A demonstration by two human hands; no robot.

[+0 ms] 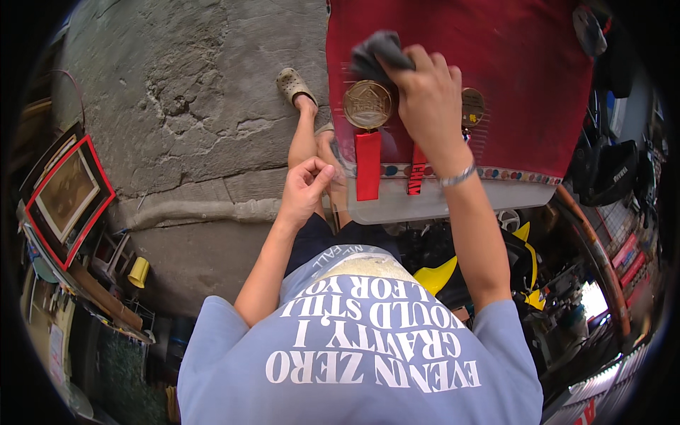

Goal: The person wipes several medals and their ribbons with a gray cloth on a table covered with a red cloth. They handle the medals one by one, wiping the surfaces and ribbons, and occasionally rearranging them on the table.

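My right hand (432,99) grips a dark grey cloth (382,55) above the red tablecloth (496,42); the cloth is blurred by motion. Just below the cloth lies a round gold medal (367,105) with a raised design and a red ribbon (367,166) hanging toward me. A second red ribbon (416,173) with dark lettering runs out from beneath my hand, which hides its upper end. Right of my hand shows another round medal (473,108), partly covered. My left hand (306,190) is closed near the table's left edge, thumb against fingers, nothing visible in it.
A clear plastic sheet (397,210) edges the table. Cracked concrete (198,85) spreads on the left, with my clog-shod foot (295,86) on it. A red-bordered framed picture (67,195) and a yellow cup (139,272) stand left. Yellow-and-black vehicle parts (528,255) lie below right.
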